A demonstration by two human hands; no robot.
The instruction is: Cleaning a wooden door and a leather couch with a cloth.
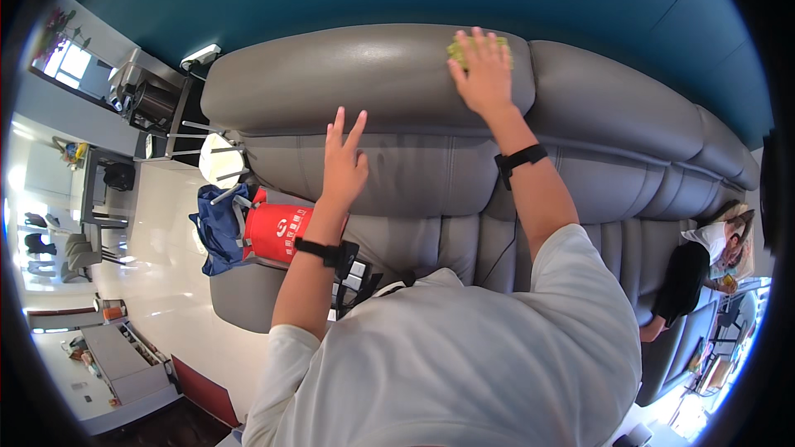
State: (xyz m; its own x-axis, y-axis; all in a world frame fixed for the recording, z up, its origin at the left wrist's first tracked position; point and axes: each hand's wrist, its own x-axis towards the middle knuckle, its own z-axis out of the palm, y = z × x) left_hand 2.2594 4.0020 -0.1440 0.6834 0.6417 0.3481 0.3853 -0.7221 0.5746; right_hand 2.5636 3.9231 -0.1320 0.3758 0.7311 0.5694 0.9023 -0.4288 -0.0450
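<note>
My right hand [483,74] lies flat over a yellow-green cleaning cloth [506,49] and presses it against the headrest cushion [366,74] of a grey leather sofa. The cloth shows on both sides of my fingers, close to the seam at the cushion's right end. My left hand [346,164] is in front of the sofa's backrest [404,167], with two fingers stretched out and spread and the others bent. Nothing is in it. Whether its fingertips touch the leather cannot be told from here.
A red bag [273,230] with printed writing and a dark blue bag [217,223] lie at the left armrest, beside an overturned white stool [220,158]. Small white boxes and black cables [351,279] rest on the seat. Another person [695,267] sits at the far right.
</note>
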